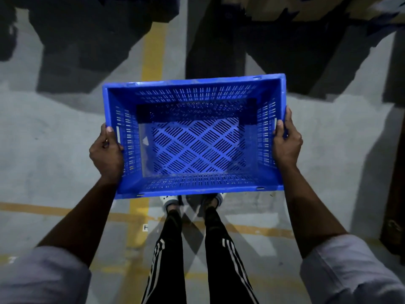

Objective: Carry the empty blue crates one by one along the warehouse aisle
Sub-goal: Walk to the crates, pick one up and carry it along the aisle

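Note:
An empty blue crate (195, 84) with slotted walls and a perforated floor is held level in front of me, above the grey floor. My left hand (106, 153) grips its left short side, thumb over the rim near the handle slot. My right hand (287, 142) grips the right short side the same way. Nothing lies inside the crate. No other crates are in view.
The grey concrete floor (43, 139) carries yellow painted lines (152, 53) running ahead and across. Dark shadows and rack bases lie at the top of the view. A dark upright (394, 194) stands at the right edge. My legs and shoes (171, 202) show below the crate.

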